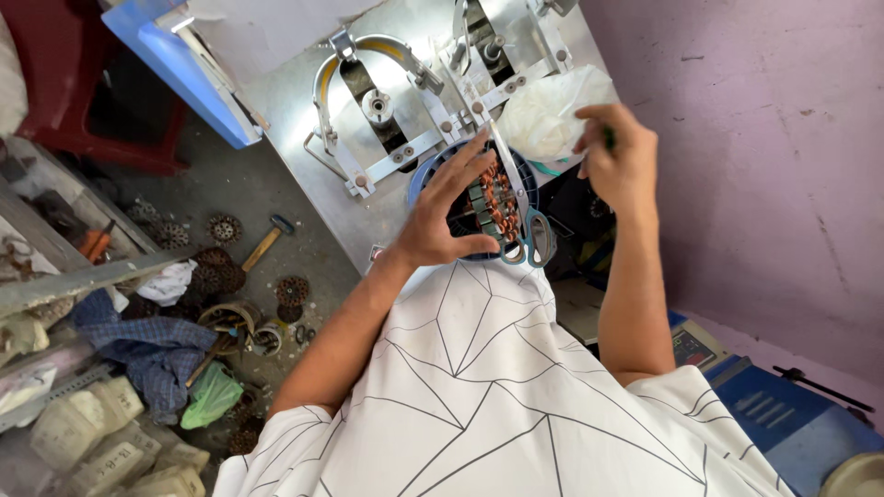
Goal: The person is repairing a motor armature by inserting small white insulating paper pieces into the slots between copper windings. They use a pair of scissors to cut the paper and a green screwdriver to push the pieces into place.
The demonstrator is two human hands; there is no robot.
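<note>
— Where is the left hand [451, 207] sitting?

— It is lying spread over the round motor stator [493, 198] with its copper windings, fingers splayed across the near-left rim and thumb hooking the near edge, steadying it on the metal surface [295, 101].

— And the right hand [622, 161]?

— It is hovering just right of the stator, fingers curling together and pinching something small and dark; I cannot tell what. A white bag [548, 110] is lying just beyond it.

— What is nearest the stator?

— Scissors [525, 221] are lying across it, blades pointing far, handles near, between the two hands and closer to the left one.
</note>
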